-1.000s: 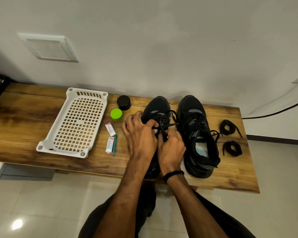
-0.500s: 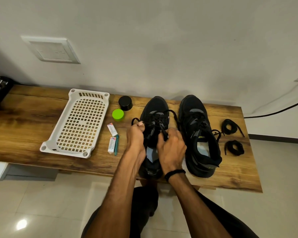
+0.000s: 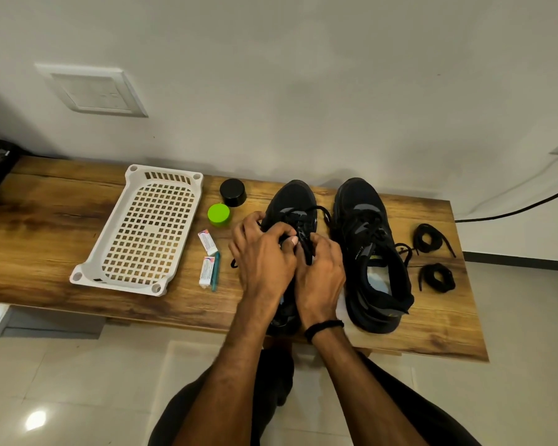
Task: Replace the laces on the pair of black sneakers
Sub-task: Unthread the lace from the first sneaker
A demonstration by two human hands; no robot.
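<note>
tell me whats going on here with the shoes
A person is working on a black sneaker that stands on a wooden table. The left hand and the right hand both grip its lace at the eyelets. The second sneaker stands beside it, laced and untouched. Two coiled black laces lie on the table further right.

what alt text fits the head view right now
A left hand and right hand grip the lace of a black sneaker on a wooden table. The second sneaker stands to its right, then two coiled laces; a white tray lies left.
</note>
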